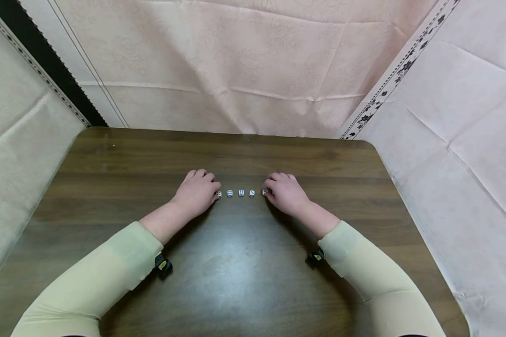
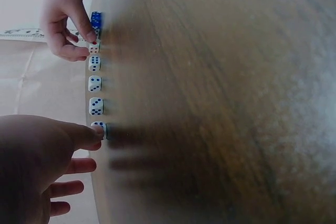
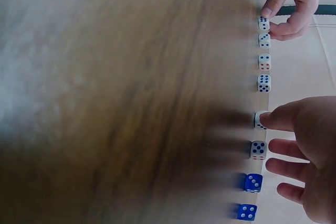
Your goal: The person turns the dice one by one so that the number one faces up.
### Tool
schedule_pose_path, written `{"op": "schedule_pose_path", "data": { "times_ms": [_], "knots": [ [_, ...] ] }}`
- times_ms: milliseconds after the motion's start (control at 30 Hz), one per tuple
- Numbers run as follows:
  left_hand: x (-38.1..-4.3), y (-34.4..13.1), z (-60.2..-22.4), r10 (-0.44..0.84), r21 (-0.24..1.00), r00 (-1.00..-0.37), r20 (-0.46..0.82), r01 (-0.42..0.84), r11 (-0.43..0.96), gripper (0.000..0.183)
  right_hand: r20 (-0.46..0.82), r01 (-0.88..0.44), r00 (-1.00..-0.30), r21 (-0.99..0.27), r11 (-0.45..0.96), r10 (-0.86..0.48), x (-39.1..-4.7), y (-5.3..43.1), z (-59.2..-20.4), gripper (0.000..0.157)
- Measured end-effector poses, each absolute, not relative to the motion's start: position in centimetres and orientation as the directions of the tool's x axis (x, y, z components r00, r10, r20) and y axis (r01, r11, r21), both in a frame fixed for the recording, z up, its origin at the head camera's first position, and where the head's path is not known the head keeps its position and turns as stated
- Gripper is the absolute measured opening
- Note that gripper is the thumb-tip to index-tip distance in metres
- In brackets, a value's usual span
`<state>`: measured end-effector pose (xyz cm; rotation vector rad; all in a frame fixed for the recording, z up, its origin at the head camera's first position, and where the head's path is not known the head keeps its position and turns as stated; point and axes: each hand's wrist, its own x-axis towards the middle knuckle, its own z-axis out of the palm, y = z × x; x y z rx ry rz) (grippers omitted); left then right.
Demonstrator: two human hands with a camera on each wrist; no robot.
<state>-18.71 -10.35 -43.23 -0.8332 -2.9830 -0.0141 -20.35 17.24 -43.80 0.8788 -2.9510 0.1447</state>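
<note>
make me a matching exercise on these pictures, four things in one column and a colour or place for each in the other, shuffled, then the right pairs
Column one
1. Left grip
2. Three middle dice
3. Right grip
4. Lowest two dice in the right wrist view

Column two
A. Right of the middle dice in the head view
B. Blue
C. Left of the middle dice in the head view
D. White, between the grips

Pairs: 1-C, 2-D, 3-A, 4-B

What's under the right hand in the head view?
From above, the right hand leaves part of one white die visible. The right wrist view reveals a second white die and two blue dice there. The thumb covers part of the first die.
</note>
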Motion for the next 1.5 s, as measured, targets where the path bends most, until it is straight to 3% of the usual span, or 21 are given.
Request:
{"op": "schedule_pose_path", "data": {
  "times_ms": [933,1167,1500],
  "knots": [
    [-18.79,-10.51,-43.45,0.521,0.001,-0.852,0.053,0.522,0.853,0.017,0.022,-0.512,-0.859,-0.069,0.856,-0.512,-20.85,16.69,-43.48,0.02],
    [-18.78,-10.51,-43.39,0.518,0.0,-0.854,0.047,0.518,0.855,0.018,0.035,-0.502,-0.864,-0.118,0.857,-0.502,-20.71,17.0,-43.69,0.021],
    [-18.82,-10.45,-43.33,0.515,0.005,-0.856,0.035,0.516,0.857,0.019,0.07,-0.518,-0.855,-0.091,0.851,-0.513,-20.63,17.44,-43.94,0.016]
  ]
}}
